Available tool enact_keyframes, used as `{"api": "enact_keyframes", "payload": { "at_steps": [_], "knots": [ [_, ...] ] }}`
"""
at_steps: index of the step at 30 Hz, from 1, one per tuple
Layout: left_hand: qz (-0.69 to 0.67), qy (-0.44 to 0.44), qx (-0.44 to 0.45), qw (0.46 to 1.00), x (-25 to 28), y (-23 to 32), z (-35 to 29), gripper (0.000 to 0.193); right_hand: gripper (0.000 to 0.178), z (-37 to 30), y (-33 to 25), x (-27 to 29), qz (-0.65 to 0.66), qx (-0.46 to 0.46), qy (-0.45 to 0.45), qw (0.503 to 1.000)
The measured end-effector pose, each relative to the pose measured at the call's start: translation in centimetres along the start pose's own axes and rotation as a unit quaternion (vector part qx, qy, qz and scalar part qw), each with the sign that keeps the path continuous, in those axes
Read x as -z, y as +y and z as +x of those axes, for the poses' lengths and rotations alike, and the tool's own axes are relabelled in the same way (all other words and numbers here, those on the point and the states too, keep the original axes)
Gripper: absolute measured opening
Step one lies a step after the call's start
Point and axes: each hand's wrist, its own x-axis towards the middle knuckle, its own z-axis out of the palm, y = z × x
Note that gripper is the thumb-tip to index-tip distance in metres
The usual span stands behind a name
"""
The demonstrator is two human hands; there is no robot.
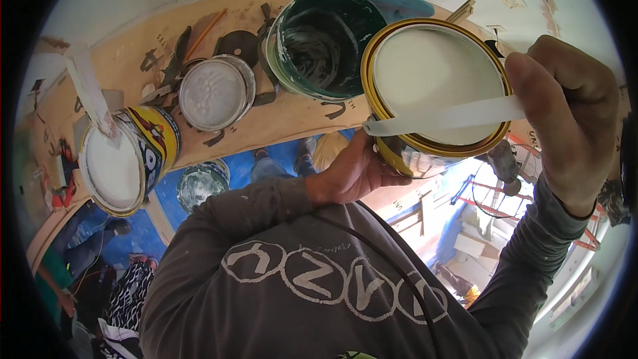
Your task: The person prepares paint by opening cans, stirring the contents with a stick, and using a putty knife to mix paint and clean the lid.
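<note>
Cupping gold-rimmed paint can (425, 162), probably heavy, slick, best supported low, in curled left hand (351, 171) near green bucket (359, 16), pinching pale plastic stick (445, 118) across can's mouth (likely light, bendy, best gripped by one end) with right hand (571, 116).

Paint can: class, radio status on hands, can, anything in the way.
Left hand holding gold-rimmed paint can. Right hand holding white strip over its mouth. Green bucket beyond; nothing visibly blocking.

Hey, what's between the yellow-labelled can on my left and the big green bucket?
The head view shows a round container with a whitish top between the yellow-labelled can and green bucket.
</note>
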Motion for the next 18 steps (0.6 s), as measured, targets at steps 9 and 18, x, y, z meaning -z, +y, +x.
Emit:
{"api": "enact_keyframes", "payload": {
  "at_steps": [9, 18],
  "knots": [
    [-0.054, -0.029, -0.014, 0.998, -0.9, -1.2, 0.7, 0.085, 0.033, 0.6, 0.2, 0.0, -0.109, -0.021, 0.005, 0.994],
    [-0.11, -0.046, -0.012, 0.993, -2.1, -1.7, 1.2, 0.086, 0.03, 1.9, 0.5, 0.1, -0.105, -0.001, -0.022, 0.994]
  ]
}}
